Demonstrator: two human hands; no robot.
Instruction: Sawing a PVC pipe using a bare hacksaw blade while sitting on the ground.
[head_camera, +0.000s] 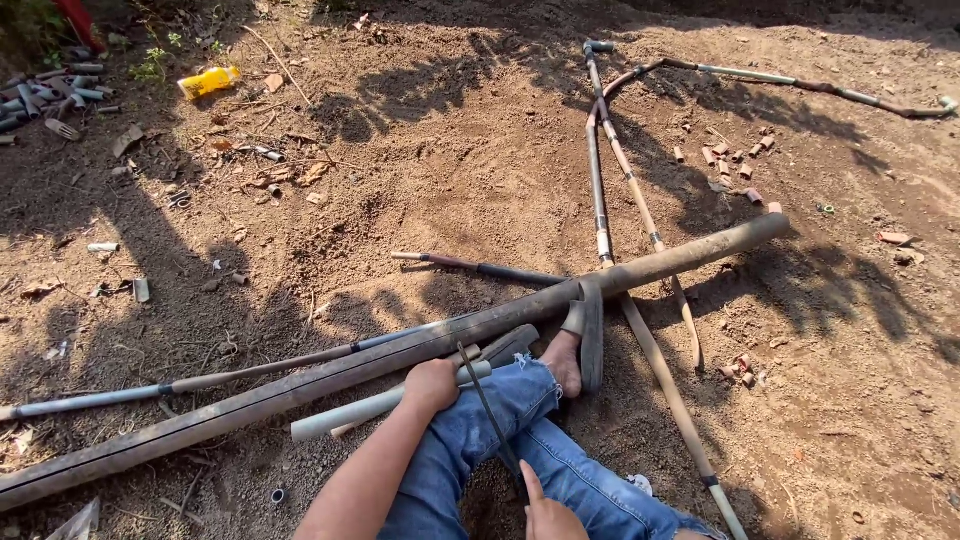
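Sawing steadily across the big pipe (400, 355): left hand (432, 385) clamped on the pale pipe (350, 412) beside it, right hand (548, 515) gripping the saw (490, 415).

Long pipe (400, 355) — dull, dirt-caked plastic; jeans (520, 440) — faded denim; ground (450, 150) crumbly.

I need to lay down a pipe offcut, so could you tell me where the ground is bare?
Bare dirt lies between the yellow bottle and the thin joined pipes. Around the left hand, the thick pipe and leg crowd everything.
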